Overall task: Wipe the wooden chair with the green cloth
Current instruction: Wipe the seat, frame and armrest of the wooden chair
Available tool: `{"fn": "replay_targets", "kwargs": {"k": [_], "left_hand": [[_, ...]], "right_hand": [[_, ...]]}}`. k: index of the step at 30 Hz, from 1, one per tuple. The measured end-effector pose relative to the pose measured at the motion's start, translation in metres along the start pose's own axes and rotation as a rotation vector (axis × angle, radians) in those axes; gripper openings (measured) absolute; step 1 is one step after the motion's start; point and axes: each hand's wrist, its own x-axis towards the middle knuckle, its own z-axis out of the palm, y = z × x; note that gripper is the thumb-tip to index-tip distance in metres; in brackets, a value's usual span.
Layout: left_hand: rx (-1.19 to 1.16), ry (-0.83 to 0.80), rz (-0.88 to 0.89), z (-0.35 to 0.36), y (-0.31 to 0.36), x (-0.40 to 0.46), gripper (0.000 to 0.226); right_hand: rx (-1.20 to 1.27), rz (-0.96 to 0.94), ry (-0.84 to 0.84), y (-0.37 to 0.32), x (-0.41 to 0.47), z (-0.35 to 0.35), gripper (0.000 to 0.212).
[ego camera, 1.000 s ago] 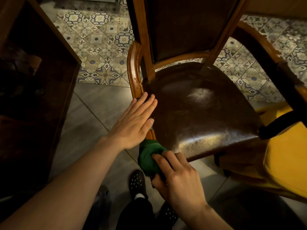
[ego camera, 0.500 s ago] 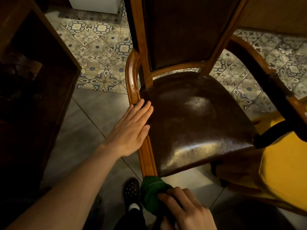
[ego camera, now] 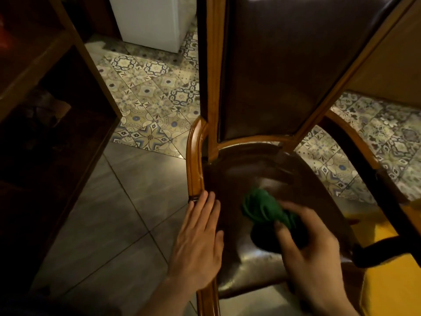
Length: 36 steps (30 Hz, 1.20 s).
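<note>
The wooden chair (ego camera: 193, 160) has a light brown frame, a dark brown leather seat and a tall padded back. It fills the middle and right of the head view. My left hand (ego camera: 198, 240) lies flat, fingers together, on the seat's left wooden rail. My right hand (ego camera: 312, 247) holds the bunched green cloth (ego camera: 264, 208) and presses it onto the middle of the leather seat. The cloth sticks out past my fingers toward the chair back.
A dark wooden shelf unit (ego camera: 45, 110) stands close on the left. A white appliance (ego camera: 150, 19) is at the back. Something yellow (ego camera: 394, 277) with a black strap lies at the right by the chair. The floor is grey and patterned tile (ego camera: 145, 106).
My right hand has brought the cloth up from the seat's front-left corner and below it onto the seat's middle. My left hand has stayed on the left rail. The view has moved closer.
</note>
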Motion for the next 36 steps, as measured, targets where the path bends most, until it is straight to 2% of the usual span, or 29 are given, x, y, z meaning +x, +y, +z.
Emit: {"fn": "replay_targets", "kwargs": {"k": [4,11,16,28,36], "left_hand": [[-0.046,-0.020,0.022,-0.005,-0.004,0.003,0.060],[-0.093,0.012,0.038,-0.010,-0.002,0.004,0.057],[0.002,-0.024,0.045,-0.010,-0.005,0.008,0.059],[-0.011,-0.017,0.041,-0.006,-0.010,0.012,0.058],[-0.053,0.007,0.020,-0.005,-0.008,0.009,0.054]], "right_hand": [[-0.002,-0.277,-0.124,-0.022,0.074,0.038,0.038],[-0.254,-0.559,-0.568,-0.018,0.127,0.111,0.039],[-0.362,-0.658,-0.542,-0.014,0.161,0.129,0.046],[-0.435,-0.489,-0.336,-0.039,0.206,0.161,0.055],[-0.458,-0.565,-0.453,-0.036,0.172,0.145,0.048]]}}
